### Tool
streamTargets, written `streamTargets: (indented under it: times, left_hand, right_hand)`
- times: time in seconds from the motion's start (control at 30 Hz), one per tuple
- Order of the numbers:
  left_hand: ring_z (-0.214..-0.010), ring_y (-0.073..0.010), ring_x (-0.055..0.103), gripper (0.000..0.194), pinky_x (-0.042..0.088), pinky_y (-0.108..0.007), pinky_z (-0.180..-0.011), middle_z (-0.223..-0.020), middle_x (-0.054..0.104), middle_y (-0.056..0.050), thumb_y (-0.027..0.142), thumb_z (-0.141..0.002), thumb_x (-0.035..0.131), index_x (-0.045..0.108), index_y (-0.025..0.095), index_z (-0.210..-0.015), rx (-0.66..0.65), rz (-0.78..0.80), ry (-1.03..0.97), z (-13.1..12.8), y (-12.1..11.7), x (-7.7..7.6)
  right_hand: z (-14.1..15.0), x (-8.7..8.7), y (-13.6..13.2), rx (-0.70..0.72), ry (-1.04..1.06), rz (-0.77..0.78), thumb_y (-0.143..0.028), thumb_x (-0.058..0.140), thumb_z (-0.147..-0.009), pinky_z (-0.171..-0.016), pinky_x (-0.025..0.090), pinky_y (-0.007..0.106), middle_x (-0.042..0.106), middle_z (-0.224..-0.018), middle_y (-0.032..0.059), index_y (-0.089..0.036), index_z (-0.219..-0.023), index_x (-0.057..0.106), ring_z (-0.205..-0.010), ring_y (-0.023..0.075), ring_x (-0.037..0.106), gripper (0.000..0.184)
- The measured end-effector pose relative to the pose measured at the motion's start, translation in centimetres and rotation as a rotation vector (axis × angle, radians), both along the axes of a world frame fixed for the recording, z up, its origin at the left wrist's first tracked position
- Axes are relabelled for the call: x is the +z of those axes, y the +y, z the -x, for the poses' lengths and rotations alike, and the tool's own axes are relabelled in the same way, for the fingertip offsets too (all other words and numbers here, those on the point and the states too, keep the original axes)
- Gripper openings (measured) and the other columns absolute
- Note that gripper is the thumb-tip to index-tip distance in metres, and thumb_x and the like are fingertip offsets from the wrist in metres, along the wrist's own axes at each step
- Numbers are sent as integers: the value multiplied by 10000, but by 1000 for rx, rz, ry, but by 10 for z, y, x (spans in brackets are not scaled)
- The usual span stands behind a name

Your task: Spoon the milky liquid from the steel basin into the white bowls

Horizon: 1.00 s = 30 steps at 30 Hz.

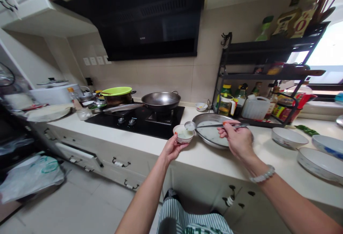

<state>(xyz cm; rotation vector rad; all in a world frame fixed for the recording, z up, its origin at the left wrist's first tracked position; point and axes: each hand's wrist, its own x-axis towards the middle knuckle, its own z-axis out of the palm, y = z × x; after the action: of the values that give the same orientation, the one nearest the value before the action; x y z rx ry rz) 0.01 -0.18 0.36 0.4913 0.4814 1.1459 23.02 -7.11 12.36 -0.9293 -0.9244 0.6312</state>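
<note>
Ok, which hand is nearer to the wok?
Left. The left hand, holding the small bowl, is in front and slightly right of the wok; the right hand, over the metal basin with the ladle, is farther right.

Basin (211, 143) right of wok (160, 101) (pot (118, 100) left); jar (84, 114), seemingly, beside stove (107, 122).

Location: kitchen. Indicators: black cooktop (134, 119) carrying a wok (161, 100), hood (128, 19) mounted above, white cabinets (120, 162) below the counter (144, 144), rack (268, 76) holding bottles (241, 96).
</note>
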Motion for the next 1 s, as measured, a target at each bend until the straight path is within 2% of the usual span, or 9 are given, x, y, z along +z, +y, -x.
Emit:
streamTargets:
  times: [0.13,0.23,0.43,0.63,1.0]
  left_hand:
    - [-1215,-370,604,452,518,-538,-1005,-1289,629,-224,323,-893,673,588,86,-1268,-3,3,15,0,-1,1]
    - [-1204,-363,614,485,517,-537,-1006,-1284,635,-226,329,-886,684,576,90,-1293,-14,-9,20,1,0,1]
    - [-1194,-368,620,478,507,-551,-1013,-1267,644,-229,322,-882,690,583,83,-1281,2,-7,12,1,-2,2]
    - [-1193,-375,618,426,508,-553,-1009,-1224,661,-232,301,-908,651,588,63,-1256,9,8,23,0,-3,4]
    - [-1182,-369,624,423,530,-532,-987,-1217,664,-220,301,-902,661,588,71,-1249,0,1,22,1,-3,4]
  right_hand:
    - [14,-5,-12,35,-192,-69,-474,805,-706,-576,610,315,616,-523,-1,-183,-845,673,-467,162,632,348]
    - [16,-8,-21,47,-319,-132,-475,753,-775,-558,598,309,652,-601,7,-197,-901,689,-475,152,629,311]
    - [13,-13,-32,132,-538,-344,-300,678,-862,-501,568,305,700,-808,48,-239,-966,737,-549,157,637,134]
    - [11,-13,-37,212,-673,-531,-127,617,-877,-502,589,300,706,-958,71,-265,-1059,742,-659,171,673,261]
    - [7,-16,-41,177,-854,-555,-91,583,-879,-548,608,263,713,-1066,88,-285,-1094,751,-752,179,700,335]
